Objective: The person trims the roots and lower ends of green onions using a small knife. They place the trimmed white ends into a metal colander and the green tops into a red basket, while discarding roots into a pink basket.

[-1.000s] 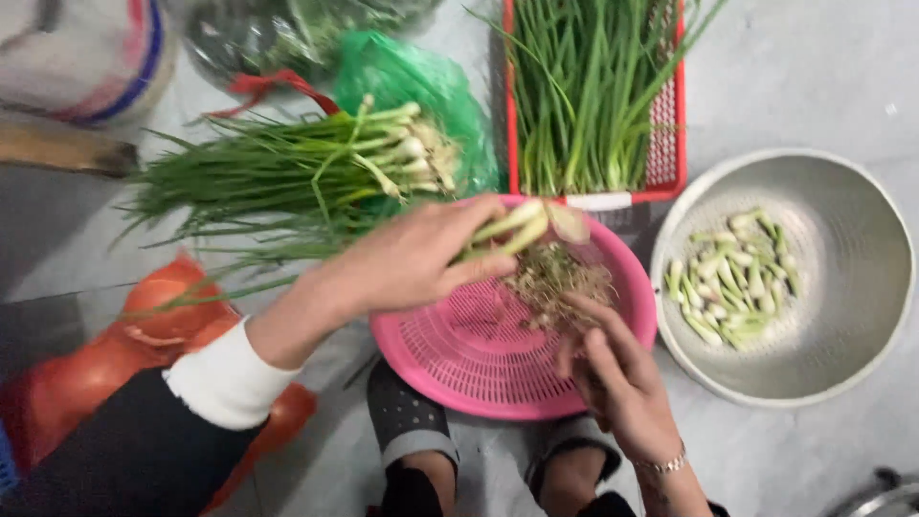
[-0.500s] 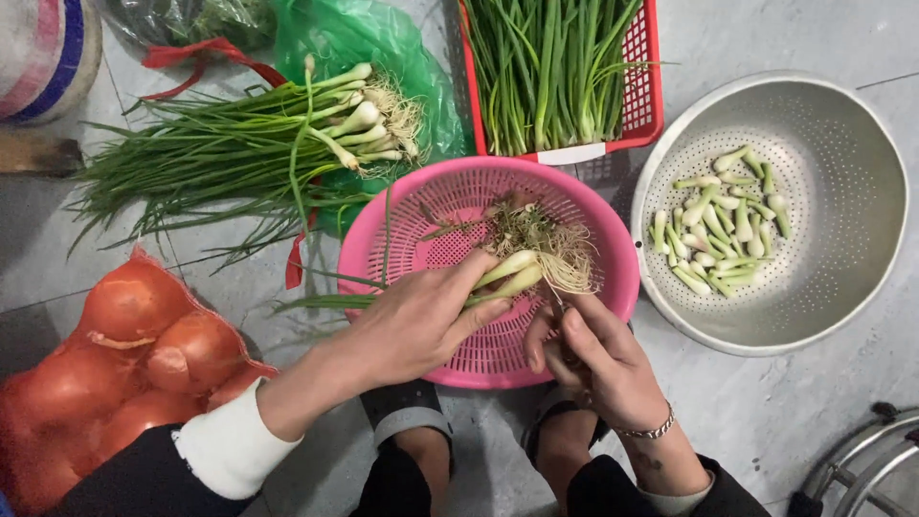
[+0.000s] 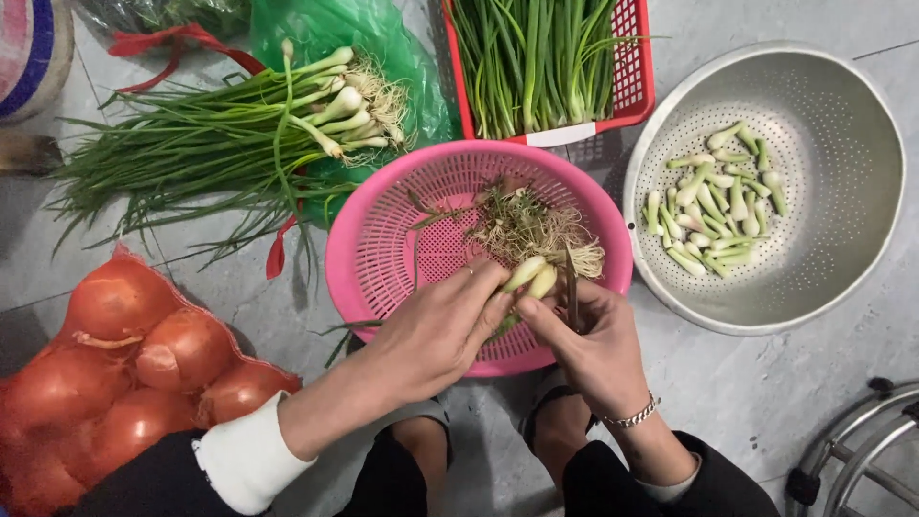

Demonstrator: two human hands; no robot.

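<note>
The left hand (image 3: 436,330) is closed around a small bunch of spring onions (image 3: 532,277), white bulbs pointing toward the upper right, held directly over the pink basket (image 3: 383,239) at the centre of the frame, so that trimmings appear to fall into it. The right hand (image 3: 593,349) is closed around a thin dark blade (image 3: 571,299), apparently a small knife, standing against the bulb ends; a pile of cut roots (image 3: 536,230) lies in the basket just beyond them. At the right, a metal colander (image 3: 862,230) holds trimmed white pieces (image 3: 718,206), kept apart from the waste. Untrimmed onions (image 3: 230,124) lie on a green bag (image 3: 325,29) at the upper left, near the left hand. A red crate (image 3: 637,77) at the top holds green stalks (image 3: 536,57). A net of brown onions (image 3: 124,364) sits at the lower left.
</note>
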